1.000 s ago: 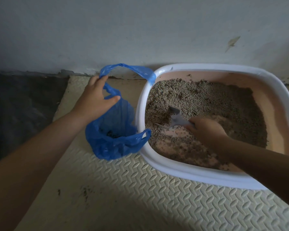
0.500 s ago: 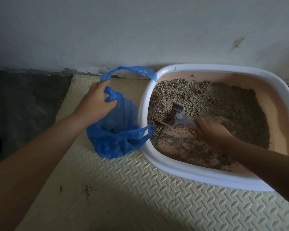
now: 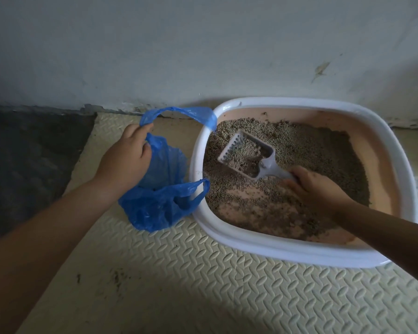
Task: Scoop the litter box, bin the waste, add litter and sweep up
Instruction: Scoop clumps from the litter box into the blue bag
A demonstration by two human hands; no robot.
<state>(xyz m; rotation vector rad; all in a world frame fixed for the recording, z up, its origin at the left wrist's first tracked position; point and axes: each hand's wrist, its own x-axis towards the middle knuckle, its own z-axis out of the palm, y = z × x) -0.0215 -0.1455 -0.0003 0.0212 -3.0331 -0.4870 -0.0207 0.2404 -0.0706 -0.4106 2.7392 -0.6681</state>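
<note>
The scoop (image 3: 245, 154) is inside the box (image 3: 263, 247), in the upper left part of the litter (image 3: 311, 145). Its long axis goes from lower right to upper left, and its toothed edge points to the upper left. Some litter lies in it. The right hand (image 3: 316, 186) grips the handle, so the scoop is up and left of this hand. The left hand (image 3: 126, 162) pinches the rim of the blue bag (image 3: 155, 208), which stands on the mat (image 3: 203, 285) and touches the left side of the box.

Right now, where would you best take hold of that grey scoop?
Take the scoop by its narrow handle, coming from the near right, as the right hand grips it. The wide slotted head carries litter and points far-left, so only the handle suits a wrapped grip.
</note>
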